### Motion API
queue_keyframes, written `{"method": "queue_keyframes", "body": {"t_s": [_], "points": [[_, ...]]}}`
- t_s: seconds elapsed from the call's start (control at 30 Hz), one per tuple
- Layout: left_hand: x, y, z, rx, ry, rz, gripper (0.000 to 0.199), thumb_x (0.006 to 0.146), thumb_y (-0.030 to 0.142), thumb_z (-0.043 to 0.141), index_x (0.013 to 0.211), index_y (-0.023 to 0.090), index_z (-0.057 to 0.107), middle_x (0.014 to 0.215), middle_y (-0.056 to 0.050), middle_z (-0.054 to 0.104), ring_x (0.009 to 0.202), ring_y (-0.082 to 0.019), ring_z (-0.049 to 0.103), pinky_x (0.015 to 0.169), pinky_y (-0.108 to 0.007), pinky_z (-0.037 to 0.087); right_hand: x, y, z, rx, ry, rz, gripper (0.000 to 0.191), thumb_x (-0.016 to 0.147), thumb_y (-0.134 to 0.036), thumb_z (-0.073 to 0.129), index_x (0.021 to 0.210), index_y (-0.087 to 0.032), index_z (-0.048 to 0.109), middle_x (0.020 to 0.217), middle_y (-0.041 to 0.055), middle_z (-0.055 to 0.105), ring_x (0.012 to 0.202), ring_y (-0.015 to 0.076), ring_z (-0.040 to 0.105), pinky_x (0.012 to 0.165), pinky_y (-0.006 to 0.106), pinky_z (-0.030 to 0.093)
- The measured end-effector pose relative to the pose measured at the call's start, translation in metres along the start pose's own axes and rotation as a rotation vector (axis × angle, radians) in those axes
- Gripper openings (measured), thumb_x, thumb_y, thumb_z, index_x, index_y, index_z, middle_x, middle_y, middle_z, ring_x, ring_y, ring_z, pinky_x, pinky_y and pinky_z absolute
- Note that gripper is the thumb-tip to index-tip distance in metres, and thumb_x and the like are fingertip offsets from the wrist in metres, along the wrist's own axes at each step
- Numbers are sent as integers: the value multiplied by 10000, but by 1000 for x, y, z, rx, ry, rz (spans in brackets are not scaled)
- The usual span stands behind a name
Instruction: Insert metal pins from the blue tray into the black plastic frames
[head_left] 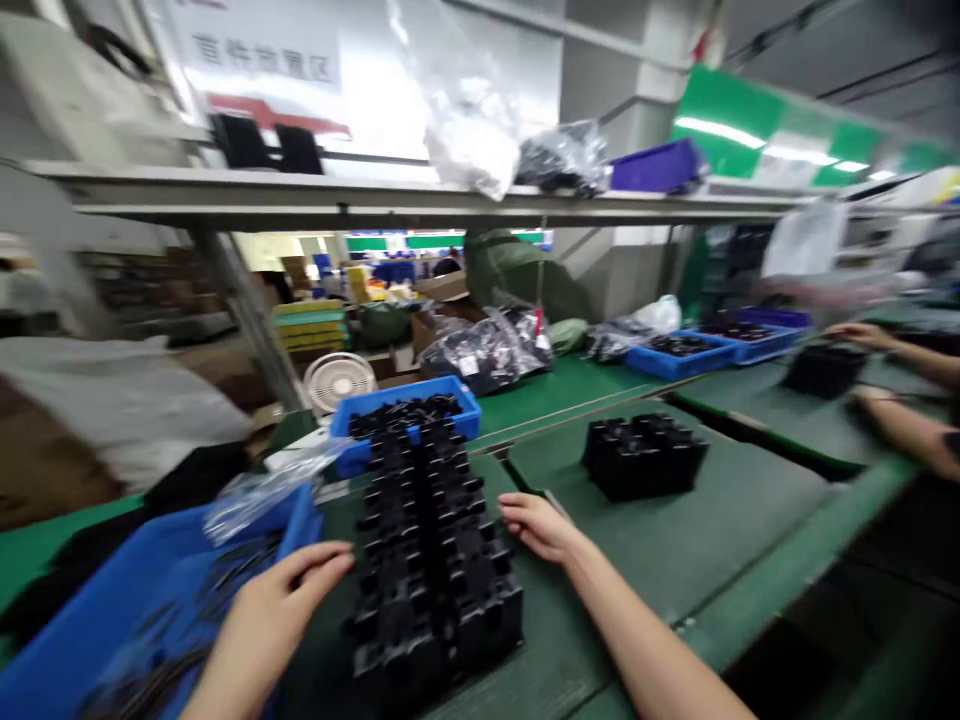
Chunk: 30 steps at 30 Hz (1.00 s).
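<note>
In the head view, a long double row of black plastic blocks with notched tops stands on the green work surface before me. My left hand is at its left side, thumb and forefinger stretched toward it with a small gap between them. On its right side, my right hand hovers with loosely bent fingers, close to the blocks. I see nothing held in either hand, though motion blur hides whether the fingertips touch the blocks. Left of my left hand lies a blue bin with dark thin parts and clear plastic.
Behind the blocks is a blue tray of small black parts. A shorter black block group sits to the right. Farther right, a co-worker's hands are around another black block. A shelf runs overhead.
</note>
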<state>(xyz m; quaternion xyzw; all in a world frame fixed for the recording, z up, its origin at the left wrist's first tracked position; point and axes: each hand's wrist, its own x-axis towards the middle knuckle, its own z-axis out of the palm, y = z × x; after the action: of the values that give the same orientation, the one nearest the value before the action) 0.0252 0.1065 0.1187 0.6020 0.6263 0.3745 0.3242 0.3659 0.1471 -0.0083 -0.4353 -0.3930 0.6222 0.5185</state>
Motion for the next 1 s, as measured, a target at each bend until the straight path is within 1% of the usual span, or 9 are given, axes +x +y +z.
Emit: {"method": "queue_keyframes", "body": {"t_s": [0.07, 0.27, 0.37, 0.47, 0.6, 0.7, 0.8, 0.9, 1.0], "points": [[13, 3, 3, 140, -101, 82, 355, 701, 494, 657, 894, 207, 733, 839, -38, 707, 856, -262, 595, 693, -296, 411, 5, 1, -3, 47, -20, 7, 348, 662, -278, 782, 950, -163, 625, 833, 17, 591, 605, 49, 514, 514, 145, 417], [34, 1, 29, 197, -218, 139, 280, 684, 434, 652, 807, 195, 733, 589, 25, 575, 587, -169, 486, 560, -258, 326, 6, -4, -9, 58, 2, -37, 367, 680, -287, 770, 994, -156, 631, 937, 68, 629, 611, 66, 530, 527, 179, 452], [28, -5, 33, 210, -242, 140, 254, 705, 423, 634, 784, 193, 706, 571, 38, 527, 573, -157, 448, 552, -253, 293, 8, -6, -11, 14, 31, -79, 412, 694, -381, 758, 1007, -159, 607, 911, 55, 622, 529, 43, 456, 410, 158, 345], [26, -7, 33, 226, -238, 149, 248, 704, 428, 653, 802, 201, 678, 539, 65, 438, 554, -142, 412, 551, -248, 271, 9, -6, -12, -64, 48, -89, 408, 731, -503, 696, 893, -147, 583, 729, -6, 557, 414, 13, 286, 337, 154, 161], [40, -6, 25, -168, -224, 7, 409, 548, 354, 821, 884, 187, 659, 527, 91, 428, 504, -106, 392, 484, -217, 255, 6, -11, -4, -194, 88, -151, 418, 745, -566, 645, 844, -175, 535, 562, -87, 377, 397, 30, 224, 350, 159, 129], [55, -9, 17, -511, -144, -139, 253, 727, 338, 712, 864, 159, 597, 574, 81, 426, 480, -70, 389, 424, -180, 286, 3, -25, 13, -335, 109, -260, 363, 778, -522, 623, 892, -180, 573, 564, -68, 428, 435, 58, 328, 398, 183, 255], [64, -17, 12, -701, -70, -260, 37, 850, 123, 534, 878, 122, 557, 753, 11, 531, 606, -57, 546, 566, -171, 482, 3, -46, 35, -519, 82, -386, 263, 783, -422, 649, 882, -179, 638, 748, 2, 593, 654, 121, 515, 599, 239, 411], [64, -25, 6, -816, -56, -381, 218, 813, -65, 444, 935, 72, 559, 994, -107, 592, 837, -113, 652, 744, -210, 560, 6, -62, 53, -694, 24, -470, 151, 790, -338, 651, 792, -187, 655, 797, 10, 616, 752, 153, 533, 697, 268, 406], [62, -26, -1, -880, -96, -419, 262, 823, -92, 412, 988, 42, 565, 1088, -174, 603, 958, -168, 658, 783, -215, 575, 8, -68, 64, -820, -32, -528, 83, 796, -269, 648, 754, -197, 643, 781, 0, 597, 743, 150, 523, 700, 270, 386]]}}
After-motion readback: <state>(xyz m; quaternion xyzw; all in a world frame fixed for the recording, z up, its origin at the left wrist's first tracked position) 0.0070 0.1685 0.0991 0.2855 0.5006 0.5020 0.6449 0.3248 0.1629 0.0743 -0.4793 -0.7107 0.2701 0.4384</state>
